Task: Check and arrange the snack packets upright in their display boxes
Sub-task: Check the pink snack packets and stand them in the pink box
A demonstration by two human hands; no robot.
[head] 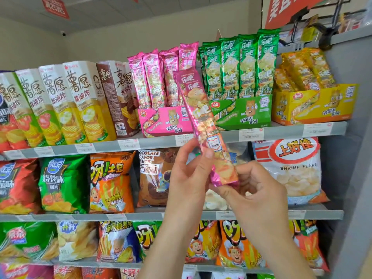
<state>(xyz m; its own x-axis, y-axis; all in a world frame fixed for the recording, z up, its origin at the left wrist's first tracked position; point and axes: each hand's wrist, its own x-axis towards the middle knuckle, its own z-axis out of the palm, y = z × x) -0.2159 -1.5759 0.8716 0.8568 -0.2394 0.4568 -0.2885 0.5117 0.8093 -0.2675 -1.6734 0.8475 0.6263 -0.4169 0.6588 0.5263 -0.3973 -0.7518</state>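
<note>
We hold one pink packet (203, 125) w/ both hands, out in front of the top shelf's (285, 130) front edge, approx. where the pink display box (161, 122) meets the green display box (243, 111). Left hand (185, 178) pinches its lower half, thumb on front. Right hand (257, 190) fingers curl round the bottom end. Packet tilts, top leaning left. Other pink packets (155, 77) stand upright in their box.

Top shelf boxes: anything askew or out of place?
Yes. The yellow packets lean left in the yellow box, unlike the upright green packets. One pink packet is outside the pink box, held tilted by left hand and right hand.
</note>
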